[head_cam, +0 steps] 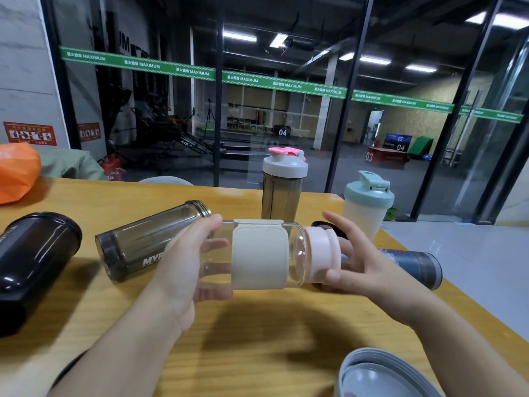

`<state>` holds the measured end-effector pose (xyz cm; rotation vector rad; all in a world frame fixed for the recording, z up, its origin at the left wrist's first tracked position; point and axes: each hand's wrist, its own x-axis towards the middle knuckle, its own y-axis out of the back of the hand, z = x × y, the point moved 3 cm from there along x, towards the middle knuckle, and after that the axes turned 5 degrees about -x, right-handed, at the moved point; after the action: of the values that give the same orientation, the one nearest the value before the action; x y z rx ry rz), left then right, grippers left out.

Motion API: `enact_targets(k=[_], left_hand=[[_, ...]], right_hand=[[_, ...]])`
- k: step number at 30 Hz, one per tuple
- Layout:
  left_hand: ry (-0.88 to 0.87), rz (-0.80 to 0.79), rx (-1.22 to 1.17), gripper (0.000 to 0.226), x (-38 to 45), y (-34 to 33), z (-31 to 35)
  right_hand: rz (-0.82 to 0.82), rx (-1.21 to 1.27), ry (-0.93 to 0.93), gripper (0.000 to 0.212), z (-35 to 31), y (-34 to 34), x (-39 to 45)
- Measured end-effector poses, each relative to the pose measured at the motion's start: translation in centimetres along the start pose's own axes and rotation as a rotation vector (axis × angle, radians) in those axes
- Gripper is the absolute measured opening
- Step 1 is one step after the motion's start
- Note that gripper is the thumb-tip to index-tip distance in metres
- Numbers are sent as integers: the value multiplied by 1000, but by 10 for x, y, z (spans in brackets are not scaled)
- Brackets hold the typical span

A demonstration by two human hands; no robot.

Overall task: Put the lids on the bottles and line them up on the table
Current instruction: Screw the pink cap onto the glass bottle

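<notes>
**Glass bottle held sideways over the surface, pink lid on its neck**

Hands hold a clear glass bottle [257, 255] on its side above the wooden surface [257, 333]. The left hand [183, 267] is clamped around the bottle's base end, thumb on top and fingers seen through the glass. The right hand [355, 265] has its fingers curled around the pink lid [322, 255], which sits on the bottle's neck; whether the lid is fully tightened cannot be told. A cream sleeve [259, 255] wraps the bottle's middle.

Left of the held bottle, a smoky grey bottle [143, 242] lies on its side without a lid, its open threaded mouth pointing away. Further left lies a black bottle [31, 265], also on its side. Behind the hands two bottles stand upright with lids on: a dark tinted one with a white and pink lid [283, 190] and, to its right near the surface's edge, a pale one with a mint green lid [367, 204]. Beyond the right hand a blue-grey bottle [415, 266] lies on its side, and a black lid [329, 227] shows partly behind the pink one. A grey lid [383, 376] lies at the near right corner. An orange bag [17, 173] rests at the far left.
</notes>
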<state>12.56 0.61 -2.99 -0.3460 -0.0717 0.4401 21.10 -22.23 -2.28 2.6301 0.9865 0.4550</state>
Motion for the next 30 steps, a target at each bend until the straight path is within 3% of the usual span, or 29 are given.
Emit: enact_targets(k=[5,16,20,22,25,27,30], left_hand=[[-9,1,2,60,0,1,1],[-32,-37,15,50,-3,-2,1],[-64,-61,44,45,-4,-5,2],[-67,-62,43,46,-5,-6,2],[-57,-48,16,48,-4,-5,2],[-44,-34,3,52,-4,-5,1],[-29,-7,-14,56,-3,-3,0]], right_hand=[[-22,12,97,75,-4,0,-1],[-16,-62,2,60,2,0,2],[10,-118,-117,101,16,0,9],[-47,-79,-129,107,21,-1,5],[-168,-181,-98,73,26,-11,-8],[-111,-111,-116,55,18,-13,-10],[53,-42,-1,73,-7,-4,-2]])
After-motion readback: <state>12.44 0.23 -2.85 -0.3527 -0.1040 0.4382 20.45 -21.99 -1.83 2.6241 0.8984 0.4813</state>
